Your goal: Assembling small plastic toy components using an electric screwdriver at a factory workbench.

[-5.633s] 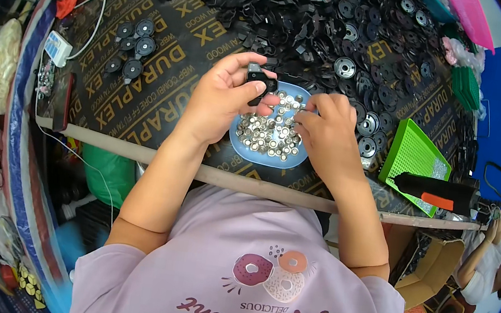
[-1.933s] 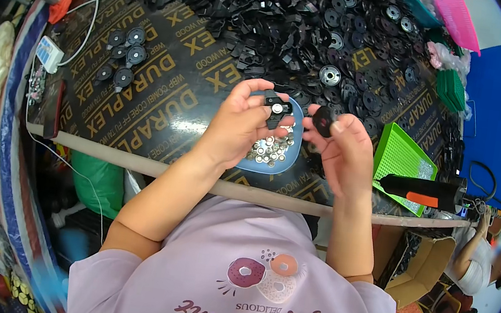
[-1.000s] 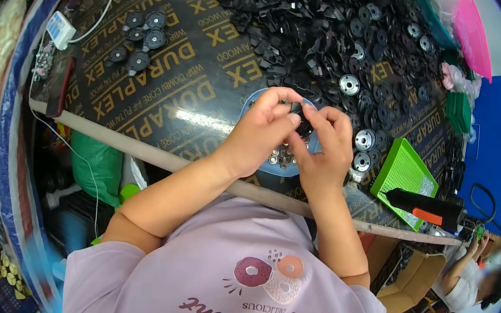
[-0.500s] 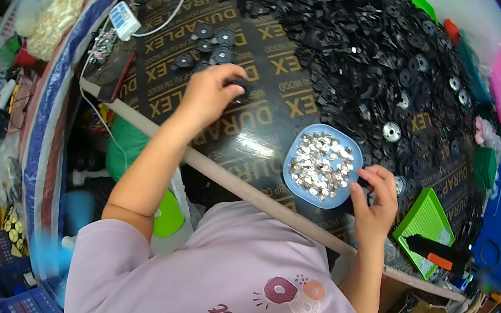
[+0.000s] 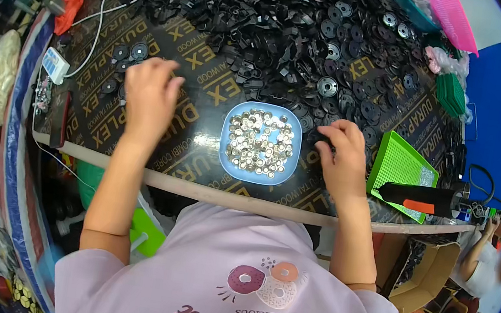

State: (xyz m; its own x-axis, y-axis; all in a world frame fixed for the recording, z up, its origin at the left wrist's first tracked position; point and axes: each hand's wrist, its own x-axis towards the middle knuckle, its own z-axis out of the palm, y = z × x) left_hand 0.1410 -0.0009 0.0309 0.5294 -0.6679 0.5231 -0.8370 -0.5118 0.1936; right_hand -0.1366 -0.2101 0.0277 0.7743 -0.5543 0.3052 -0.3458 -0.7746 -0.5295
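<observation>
My left hand (image 5: 149, 99) is over the left part of the table, beside a small group of black round parts (image 5: 139, 50). Its thumb stands apart from the bent fingers, and nothing shows between them. A pale blue square tray (image 5: 223, 158) holds many small shiny metal pieces (image 5: 258, 148). To the right of that tray is my right hand (image 5: 346, 163), curved, with a gap between thumb and forefinger. I see nothing held in it. Its fingertips are close to the edge of a large heap of black plastic parts (image 5: 263, 57).
A green ribbed tray (image 5: 389, 159) lies at the right, with a black and orange tool (image 5: 422, 199) across its near end. A phone (image 5: 60, 119) and a white power strip (image 5: 55, 65) are at the left. A cardboard box (image 5: 430, 278) stands below the table's right edge.
The view has shifted, so the tray appears further left. My left hand, which had a black part at its fingertips, is now nearer the small group. My right hand has moved away from the tray's rim.
</observation>
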